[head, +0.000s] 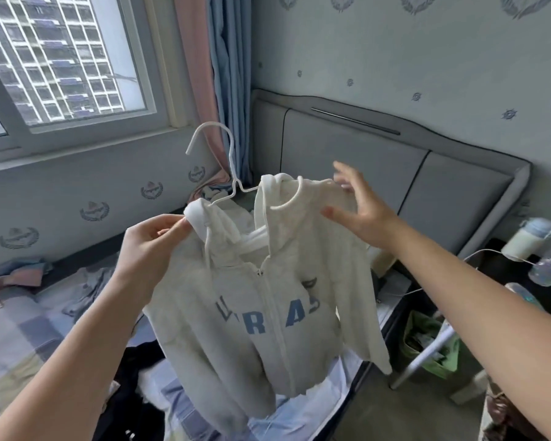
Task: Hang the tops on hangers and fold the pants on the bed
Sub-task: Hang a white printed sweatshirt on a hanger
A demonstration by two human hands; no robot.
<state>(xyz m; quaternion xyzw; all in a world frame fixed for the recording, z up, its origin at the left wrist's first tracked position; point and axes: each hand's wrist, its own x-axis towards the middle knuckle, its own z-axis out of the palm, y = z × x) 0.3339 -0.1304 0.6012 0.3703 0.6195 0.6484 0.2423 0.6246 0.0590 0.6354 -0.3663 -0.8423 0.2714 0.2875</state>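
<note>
White zip hoodie (pixel 267 297) on wire hanger (pixel 228 160) above the bed (pixel 13 329), shoulders running left to right: left hand (pixel 150 246) pinches the left shoulder, and the spread-fingered right hand (pixel 363 211) touches the right shoulder without gripping.

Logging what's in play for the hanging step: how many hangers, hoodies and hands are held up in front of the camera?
white hanger: 1
white zip hoodie: 1
hands: 2 (left hand pinching one hoodie shoulder, right hand spread at the other)
Total: 4
</note>
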